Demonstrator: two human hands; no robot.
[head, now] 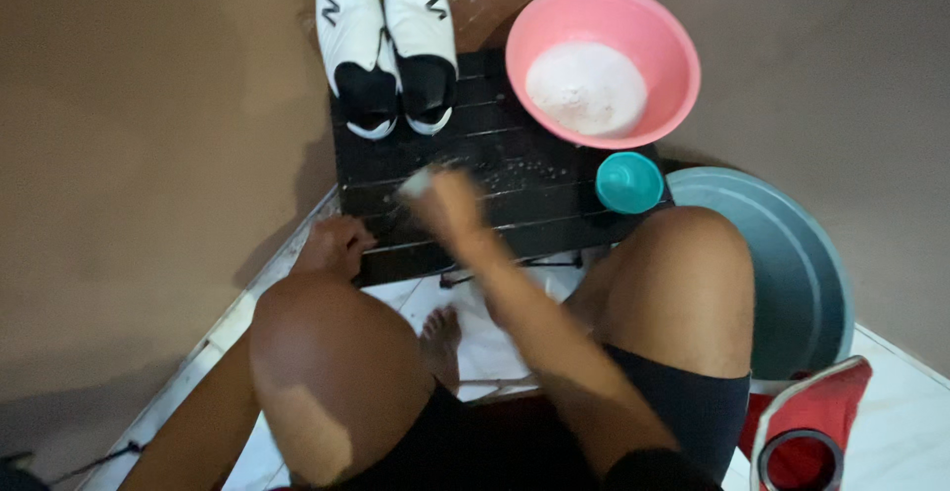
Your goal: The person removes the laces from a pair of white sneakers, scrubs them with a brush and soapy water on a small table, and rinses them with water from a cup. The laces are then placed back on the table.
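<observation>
Nearest the camera are the person's bent knees and a bare foot [441,331] on the pale tiled floor [920,372]; at the lower right lies a red container with a dark round rim [811,432]. The left hand [333,245] rests on the near left corner of a low black slatted table [515,169], fingers curled together over its edge. The right hand [447,204] is over the wet middle of the table, blurred, closed around a small pale object [416,182] that juts from its far side; how its fingers lie cannot be told. Just right of it a small teal cup [628,182] stands at the table's right edge, and beyond that edge a large grey-blue basin [792,263] sits on the floor. Farther back, a pink bowl [673,55] of white suds overhangs the far right corner. A pair of white shoes with black markings [386,41] stands at the far left, toes away, touching each other. Bare slats lie open between shoes and hands. Brown wall rises left and right.
</observation>
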